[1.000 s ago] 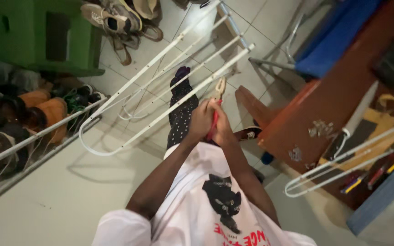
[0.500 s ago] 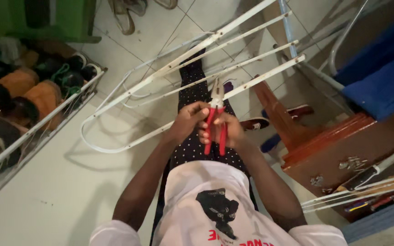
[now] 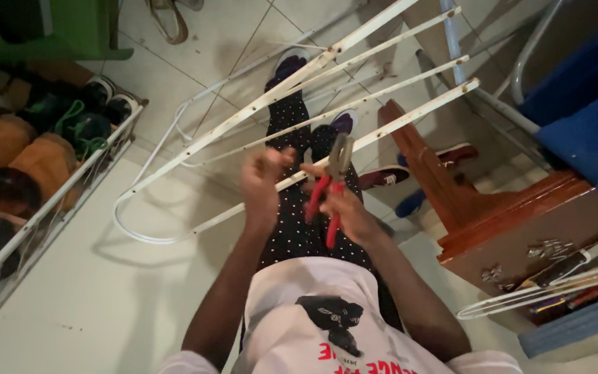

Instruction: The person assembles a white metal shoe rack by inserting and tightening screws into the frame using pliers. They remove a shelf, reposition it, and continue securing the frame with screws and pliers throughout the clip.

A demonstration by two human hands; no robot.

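Note:
My right hand (image 3: 347, 208) grips red-handled pliers (image 3: 330, 187), jaws pointing up toward a bar of the white metal rack (image 3: 292, 97) that leans over my legs. My left hand (image 3: 263, 181) is blurred, fingers curled, just left of the pliers and touching no part of them that I can see. Both hands hover above my dotted dark trousers (image 3: 292, 228). The pliers' jaws sit close to the lowest white bar.
A wire shoe rack (image 3: 57, 208) filled with several shoes stands at the left. A brown wooden table (image 3: 520, 235) with tools on it is at the right, a blue seat (image 3: 583, 118) beyond it. Loose shoes (image 3: 410, 173) lie on the tiled floor.
My left hand has come off the pliers and moved left. The pliers now sit only in my right hand, tilted up toward the bar. The view has dropped closer.

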